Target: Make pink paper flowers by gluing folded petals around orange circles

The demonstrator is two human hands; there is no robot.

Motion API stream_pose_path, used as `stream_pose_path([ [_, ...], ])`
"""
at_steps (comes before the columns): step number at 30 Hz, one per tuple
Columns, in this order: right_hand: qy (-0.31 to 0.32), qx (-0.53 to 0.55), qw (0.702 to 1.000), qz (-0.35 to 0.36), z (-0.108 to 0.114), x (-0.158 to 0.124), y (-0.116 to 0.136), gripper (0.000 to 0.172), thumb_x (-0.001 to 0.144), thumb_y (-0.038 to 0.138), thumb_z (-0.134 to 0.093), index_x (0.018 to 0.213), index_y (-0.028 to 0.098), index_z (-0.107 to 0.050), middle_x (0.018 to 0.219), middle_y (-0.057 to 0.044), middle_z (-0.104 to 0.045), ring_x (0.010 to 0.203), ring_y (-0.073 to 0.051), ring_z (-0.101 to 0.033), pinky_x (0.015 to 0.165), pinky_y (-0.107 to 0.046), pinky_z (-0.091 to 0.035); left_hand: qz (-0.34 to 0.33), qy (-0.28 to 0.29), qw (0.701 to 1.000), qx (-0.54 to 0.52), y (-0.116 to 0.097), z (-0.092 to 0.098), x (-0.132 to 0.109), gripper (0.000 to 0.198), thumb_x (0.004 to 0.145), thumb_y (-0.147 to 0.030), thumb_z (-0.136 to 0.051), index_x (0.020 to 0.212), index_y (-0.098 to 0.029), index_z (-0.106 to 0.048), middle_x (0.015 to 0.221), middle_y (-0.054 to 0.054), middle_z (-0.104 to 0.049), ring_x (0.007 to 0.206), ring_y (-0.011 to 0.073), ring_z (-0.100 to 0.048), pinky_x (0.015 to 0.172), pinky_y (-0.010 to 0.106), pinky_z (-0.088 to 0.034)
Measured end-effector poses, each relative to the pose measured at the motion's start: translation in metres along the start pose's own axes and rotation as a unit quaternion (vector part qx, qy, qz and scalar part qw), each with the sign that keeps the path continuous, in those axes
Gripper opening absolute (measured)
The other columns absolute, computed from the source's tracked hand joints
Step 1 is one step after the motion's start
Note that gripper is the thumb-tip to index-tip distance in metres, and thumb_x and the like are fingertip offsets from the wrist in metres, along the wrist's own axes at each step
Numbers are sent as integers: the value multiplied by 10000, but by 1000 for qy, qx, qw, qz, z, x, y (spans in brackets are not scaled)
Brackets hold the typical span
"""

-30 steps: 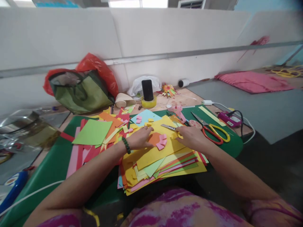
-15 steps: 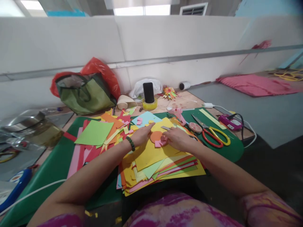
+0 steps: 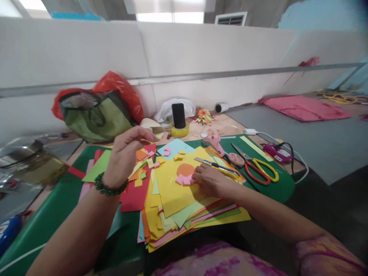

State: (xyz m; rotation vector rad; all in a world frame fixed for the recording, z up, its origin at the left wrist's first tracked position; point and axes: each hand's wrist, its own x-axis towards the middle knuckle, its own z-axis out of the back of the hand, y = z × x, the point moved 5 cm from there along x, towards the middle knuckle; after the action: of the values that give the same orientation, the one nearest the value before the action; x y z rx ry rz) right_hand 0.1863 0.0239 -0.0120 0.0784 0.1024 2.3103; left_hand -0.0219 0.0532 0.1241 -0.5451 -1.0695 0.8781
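My left hand [image 3: 124, 152] is raised above the left-hand papers, fingers bent and tips drawn together; what they hold, if anything, is too small to name. Low on the yellow sheet [image 3: 169, 195], my right hand [image 3: 209, 181] has its curled fingertips on small pink paper squares [image 3: 185, 179]. Partly under those squares lies an orange paper circle [image 3: 185, 168]. A utility knife [image 3: 217, 165], blade out, rests just beyond my right knuckles. Beneath the yellow sheet is a stack of coloured papers [image 3: 198, 222]. Small cut pieces lie around a light blue sheet [image 3: 176, 145].
At right are scissors [image 3: 253, 163], a round pink-and-white item [image 3: 236, 159], a pink glue gun [image 3: 215, 143] and a purple power socket [image 3: 277, 152]. A phone [image 3: 178, 115] stands in a yellow tape roll [image 3: 180, 130]. A green bag [image 3: 97, 119] and glass jar [image 3: 31, 165] sit left.
My left hand has lifted off the yellow sheet and moved left and up. My right hand has shifted slightly down, leaving the knife more visible. The view has tilted a little.
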Motion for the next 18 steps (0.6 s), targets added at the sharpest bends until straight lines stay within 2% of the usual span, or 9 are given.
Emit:
stream_pose_path([
  [2,-12,12,1000,4,-1,2,-2,119,823,128,-544,868,146,-653,897,-97,-645,836,-204,-550,749,-325,-385,-7,19,1000,-18,1,-2,-3,198,690,-103,-418,781,-186,-573,845,23,-666,892,189,-632,842,336,-516],
  [3,-15,21,1000,10,-1,3,-1,115,827,132,-546,871,142,-652,893,-99,-647,833,-203,-552,757,-327,-390,-6,66,998,9,6,-12,-7,209,688,-106,-412,791,-185,-575,857,29,-666,892,194,-629,849,349,-511],
  [5,-11,41,999,22,1,4,1,130,805,113,-564,894,137,-656,894,-101,-659,836,-206,-563,759,-326,-404,-9,170,980,107,20,-41,-17,265,706,-107,-380,840,-186,-594,915,46,-668,909,203,-618,870,374,-496],
  [8,-5,57,998,20,4,2,2,214,738,53,-570,910,139,-664,897,-101,-681,861,-221,-593,764,-331,-441,1,276,932,233,47,-82,-34,284,692,-77,-381,859,-188,-583,931,69,-666,930,222,-599,863,377,-479],
  [10,-38,58,997,20,11,-3,-1,249,748,47,-543,941,150,-663,936,-104,-697,913,-234,-612,808,-352,-467,10,351,898,264,60,-102,-45,275,716,-70,-390,877,-183,-582,925,72,-666,906,220,-597,816,351,-475],
  [13,-138,65,988,5,29,-19,-16,226,847,135,-499,998,193,-657,1021,-92,-711,971,-229,-631,837,-361,-487,9,407,871,274,69,-115,-53,208,783,-103,-411,881,-178,-578,896,68,-658,846,208,-593,744,310,-458],
  [14,-167,68,983,-17,36,-25,-25,202,882,190,-486,982,205,-661,1011,-84,-717,955,-222,-640,820,-349,-491,3,412,869,273,70,-116,-53,190,811,-120,-410,875,-179,-578,889,64,-653,835,202,-591,732,298,-450],
  [16,-197,61,973,-105,47,-37,-49,228,917,302,-466,892,212,-674,917,-71,-726,848,-209,-656,740,-320,-487,-11,413,869,271,71,-116,-53,190,860,-144,-395,862,-184,-581,879,56,-647,818,189,-586,716,280,-435],
  [18,-178,27,958,-221,53,-45,-79,318,924,403,-450,830,209,-685,846,-70,-722,773,-211,-651,662,-309,-460,-14,412,869,275,73,-116,-52,184,882,-159,-400,873,-185,-583,871,51,-649,789,181,-583,685,269,-420],
])
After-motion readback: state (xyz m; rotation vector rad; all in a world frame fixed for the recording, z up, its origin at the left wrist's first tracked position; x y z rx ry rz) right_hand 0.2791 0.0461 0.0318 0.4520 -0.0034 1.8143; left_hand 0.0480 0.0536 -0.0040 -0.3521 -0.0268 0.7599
